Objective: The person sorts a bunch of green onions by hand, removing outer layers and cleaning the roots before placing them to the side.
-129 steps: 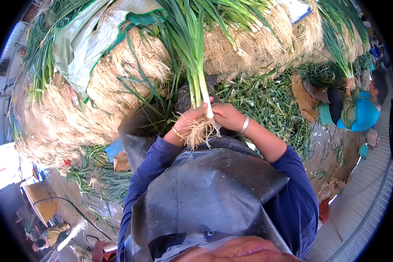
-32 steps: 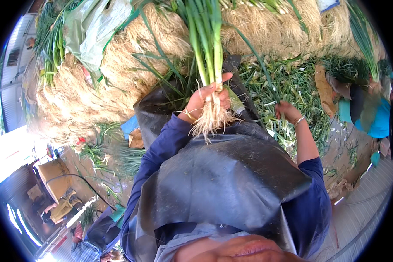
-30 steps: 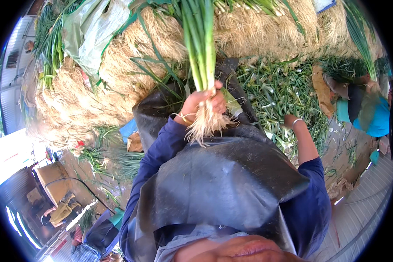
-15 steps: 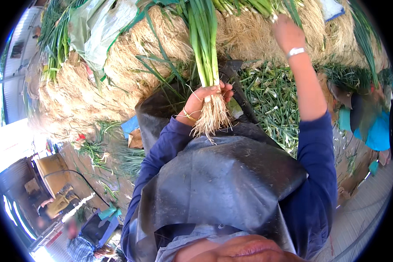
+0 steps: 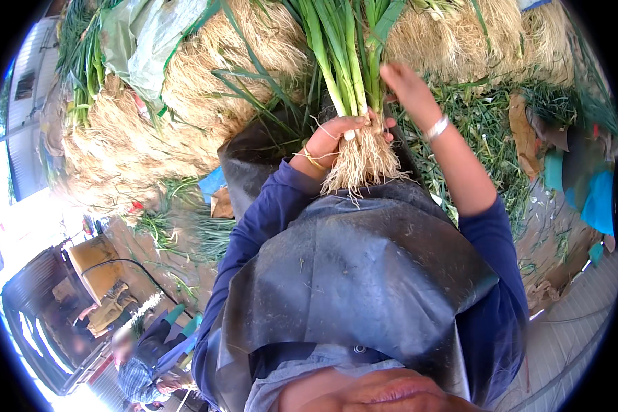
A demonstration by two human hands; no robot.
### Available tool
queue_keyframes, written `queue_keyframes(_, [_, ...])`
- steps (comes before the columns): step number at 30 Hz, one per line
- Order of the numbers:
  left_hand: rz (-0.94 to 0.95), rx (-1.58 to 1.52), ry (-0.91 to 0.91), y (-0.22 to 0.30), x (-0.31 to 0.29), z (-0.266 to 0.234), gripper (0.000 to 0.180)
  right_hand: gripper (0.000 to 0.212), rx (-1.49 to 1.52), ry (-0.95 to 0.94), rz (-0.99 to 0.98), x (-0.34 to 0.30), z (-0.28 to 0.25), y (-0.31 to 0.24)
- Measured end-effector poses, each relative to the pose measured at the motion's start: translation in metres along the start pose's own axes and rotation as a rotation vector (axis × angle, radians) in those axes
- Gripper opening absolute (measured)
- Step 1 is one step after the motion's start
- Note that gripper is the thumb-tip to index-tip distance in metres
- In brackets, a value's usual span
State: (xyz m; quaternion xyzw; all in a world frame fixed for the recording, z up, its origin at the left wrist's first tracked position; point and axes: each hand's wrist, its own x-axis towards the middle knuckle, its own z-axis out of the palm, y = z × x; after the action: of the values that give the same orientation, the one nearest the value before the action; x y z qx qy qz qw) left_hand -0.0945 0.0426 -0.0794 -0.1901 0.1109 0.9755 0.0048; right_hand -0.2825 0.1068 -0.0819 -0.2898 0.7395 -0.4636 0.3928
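Note:
My left hand point(image 5: 340, 132) is closed around the lower stalks of a bunch of spring onions point(image 5: 353, 75), just above their pale, stringy roots point(image 5: 365, 163). The green leaves point away from me, and the roots hang over my dark apron. On the bunch's right side, my right hand point(image 5: 412, 95) has its fingers stretched toward the stalks, the fingertips at their edge. That hand looks open, though slightly blurred.
A long heap of spring onions with roots facing me point(image 5: 233, 75) lies across the far side, partly under a pale plastic sheet point(image 5: 141, 51). Cut green leaves point(image 5: 460, 154) litter the ground at right. Another person point(image 5: 141, 367) sits at lower left.
My right hand has come from the far heap back to the bunch. The bunch is thicker, with more stalks on its right side, and my left hand has shifted slightly right.

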Motion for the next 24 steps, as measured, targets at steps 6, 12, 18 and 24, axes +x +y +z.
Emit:
queue_keyframes(6, [-0.005,0.072,0.096,-0.003,-0.013,-0.005,0.028,0.025,0.414,0.292,-0.12,0.059,0.009,0.0])
queue_keyframes(12, [0.027,0.062,0.183,-0.007,-0.014,-0.011,0.024,0.013,0.841,0.261,-0.216,-0.01,-0.012,0.03])
queue_keyframes(18, [0.046,0.038,0.166,-0.012,-0.007,-0.009,0.022,0.012,0.912,0.161,-0.461,-0.014,-0.012,0.005])
queue_keyframes(24, [0.117,0.043,0.254,-0.015,-0.014,0.001,0.022,0.007,1.023,-0.368,-0.217,-0.053,0.001,0.008])
